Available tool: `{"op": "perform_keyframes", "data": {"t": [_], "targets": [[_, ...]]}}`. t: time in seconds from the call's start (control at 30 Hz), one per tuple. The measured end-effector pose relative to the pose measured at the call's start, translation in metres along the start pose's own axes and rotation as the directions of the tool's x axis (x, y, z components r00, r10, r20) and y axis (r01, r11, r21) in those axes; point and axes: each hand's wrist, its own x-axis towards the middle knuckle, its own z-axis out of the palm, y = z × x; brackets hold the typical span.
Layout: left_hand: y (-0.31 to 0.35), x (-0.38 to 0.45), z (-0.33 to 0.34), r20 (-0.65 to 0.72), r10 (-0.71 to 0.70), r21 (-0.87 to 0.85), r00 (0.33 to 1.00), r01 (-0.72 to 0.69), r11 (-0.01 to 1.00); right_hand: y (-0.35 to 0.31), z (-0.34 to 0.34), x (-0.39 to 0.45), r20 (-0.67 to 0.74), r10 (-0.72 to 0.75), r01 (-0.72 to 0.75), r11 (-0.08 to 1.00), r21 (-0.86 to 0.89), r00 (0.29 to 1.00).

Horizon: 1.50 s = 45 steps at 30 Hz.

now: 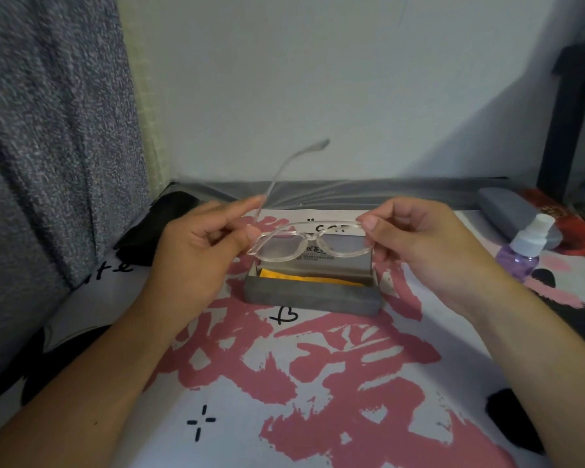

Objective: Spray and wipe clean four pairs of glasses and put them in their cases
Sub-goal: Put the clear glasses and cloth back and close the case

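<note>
Head view: clear plastic glasses [306,243] with rounded rectangular lenses are held in the air just above an open grey case [313,295]. The left hand [196,244] pinches the frame's left end, where one thin arm sticks up; the right hand [416,238] pinches the right end. A folded yellow cloth [294,276] lies inside the case. The case stands on a desk [318,383] covered with a smooth white sheet printed in pink and black. To the right stand a purple spray bottle [524,251] with a white cap and a closed grey case [510,211].

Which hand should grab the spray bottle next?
Right. The spray bottle stands just beyond the right hand, off to its outer side. The left hand would have to cross the glasses and the open case, so it should probably hold the frame.
</note>
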Motion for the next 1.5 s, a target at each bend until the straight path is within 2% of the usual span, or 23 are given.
{"op": "perform_keyframes", "data": {"t": [0.1,0.2,0.3,0.47,0.6,0.7,0.8,0.9,0.93,0.97,1.03,1.07,1.13,1.17,1.2,1.23,1.27,1.3,1.33,1.37,1.47,1.5], "targets": [[-0.006,-0.002,-0.002,0.166,0.176,0.270,0.970,-0.217,0.938,0.001,0.004,0.000,-0.037,-0.071,0.069,0.996,-0.047,0.997],[-0.009,-0.002,-0.001,0.290,0.216,0.375,0.932,-0.318,0.871,0.003,0.006,0.001,-0.054,-0.091,0.084,0.988,-0.130,0.994],[-0.007,-0.002,-0.003,0.295,0.241,0.409,0.925,-0.350,0.843,0.002,0.007,0.000,-0.055,-0.087,0.076,0.981,-0.177,0.995],[0.005,-0.006,0.000,0.235,0.363,0.449,0.902,-0.432,0.782,0.005,0.007,-0.003,-0.019,-0.192,0.173,0.916,-0.363,0.981],[0.010,-0.010,0.003,0.216,0.447,0.516,0.868,-0.490,0.703,0.002,0.006,-0.005,0.114,-0.247,0.261,0.726,-0.637,0.962],[0.012,-0.014,0.006,0.249,0.481,0.590,0.840,-0.526,0.613,0.004,0.009,-0.004,0.150,-0.334,0.337,0.622,-0.707,0.931],[0.014,-0.017,0.011,0.301,0.533,0.629,0.791,-0.584,0.513,0.006,0.014,-0.004,0.190,-0.454,0.437,0.535,-0.723,0.871],[0.017,-0.019,0.012,0.342,0.528,0.618,0.777,-0.610,0.496,0.007,0.017,-0.003,0.218,-0.525,0.482,0.441,-0.757,0.823],[0.018,-0.021,0.013,0.341,0.516,0.610,0.786,-0.603,0.515,0.007,0.017,-0.003,0.215,-0.542,0.486,0.426,-0.763,0.812],[0.019,-0.022,0.014,0.303,0.477,0.586,0.825,-0.556,0.589,0.007,0.017,-0.002,0.210,-0.555,0.490,0.423,-0.762,0.805],[0.022,-0.023,0.016,0.186,0.341,0.460,0.921,-0.388,0.799,0.007,0.017,-0.002,0.198,-0.562,0.492,0.438,-0.752,0.803],[0.026,-0.023,0.017,0.140,0.324,0.399,0.936,-0.353,0.846,0.007,0.016,-0.001,0.179,-0.560,0.483,0.461,-0.745,0.809],[0.026,-0.020,0.017,0.119,0.425,0.448,0.897,-0.430,0.784,0.005,0.012,0.002,0.066,-0.551,0.433,0.570,-0.698,0.832],[0.021,-0.018,0.015,0.162,0.419,0.452,0.893,-0.445,0.773,0.003,0.009,0.003,-0.021,-0.530,0.393,0.655,-0.645,0.848],[0.017,-0.017,0.013,0.248,0.342,0.431,0.906,-0.420,0.799,0.001,0.005,0.005,-0.105,-0.487,0.349,0.744,-0.570,0.867],[0.012,-0.017,0.012,0.386,0.252,0.427,0.888,-0.414,0.804,-0.002,0.001,0.006,-0.171,-0.431,0.305,0.819,-0.486,0.886],[0.009,-0.017,0.012,0.532,0.158,0.447,0.832,-0.434,0.782,-0.004,-0.002,0.007,-0.213,-0.380,0.272,0.871,-0.409,0.900],[0.004,-0.019,0.014,0.647,0.083,0.476,0.758,-0.487,0.732,-0.005,-0.004,0.008,-0.233,-0.347,0.253,0.900,-0.356,0.908],[-0.001,-0.020,0.017,0.704,0.057,0.486,0.708,-0.538,0.689,-0.006,-0.005,0.008,-0.233,-0.330,0.245,0.912,-0.329,0.915],[-0.002,-0.021,0.021,0.719,0.067,0.481,0.692,-0.565,0.670,-0.006,-0.003,0.007,-0.218,-0.322,0.244,0.915,-0.320,0.921],[-0.005,-0.016,0.018,0.663,0.159,0.462,0.731,-0.567,0.682,-0.006,0.002,0.005,-0.155,-0.333,0.272,0.909,-0.316,0.930],[-0.009,-0.014,0.012,0.648,0.150,0.463,0.747,-0.543,0.701,-0.005,0.002,0.005,-0.133,-0.339,0.287,0.908,-0.305,0.931]]}}
